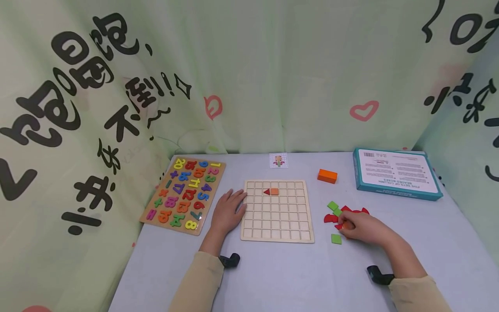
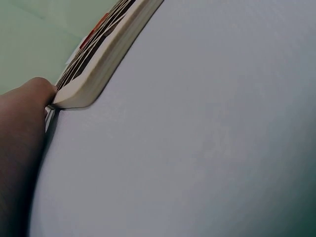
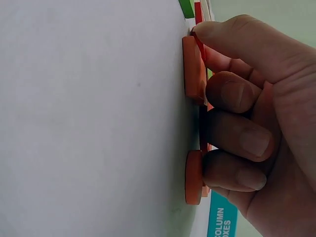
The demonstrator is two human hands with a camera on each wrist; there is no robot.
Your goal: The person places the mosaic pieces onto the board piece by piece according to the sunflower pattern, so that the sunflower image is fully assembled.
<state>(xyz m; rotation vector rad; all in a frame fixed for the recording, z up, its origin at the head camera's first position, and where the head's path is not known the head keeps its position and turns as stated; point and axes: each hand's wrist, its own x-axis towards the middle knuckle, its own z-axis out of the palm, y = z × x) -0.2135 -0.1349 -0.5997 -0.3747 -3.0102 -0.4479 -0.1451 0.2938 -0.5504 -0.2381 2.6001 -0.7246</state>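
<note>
Currently, the right hand's grip (image 1: pixel 360 227) pinches a thin red piece (image 3: pixel 200 47).
Loosely extended, the left hand's grip (image 1: pixel 228 211) touches the left side of a pale wooden grid board (image 1: pixel 277 214).

A pale cloth (image 1: pixel 280 277) covers the counter (image 1: pixel 156 268), on which the wooden grid board (image 1: pixel 277 226) lies flat, with a number board (image 1: pixel 220 175) to its left and a small picture card (image 1: pixel 278 160) just beyond its far edge. Right of the grid board are loose red pieces (image 1: pixel 330 219), green pieces (image 1: pixel 336 239) and orange pieces (image 3: pixel 193 177); past them, an orange block (image 1: pixel 327 176) and a teal-edged box (image 1: pixel 397 173).
</note>
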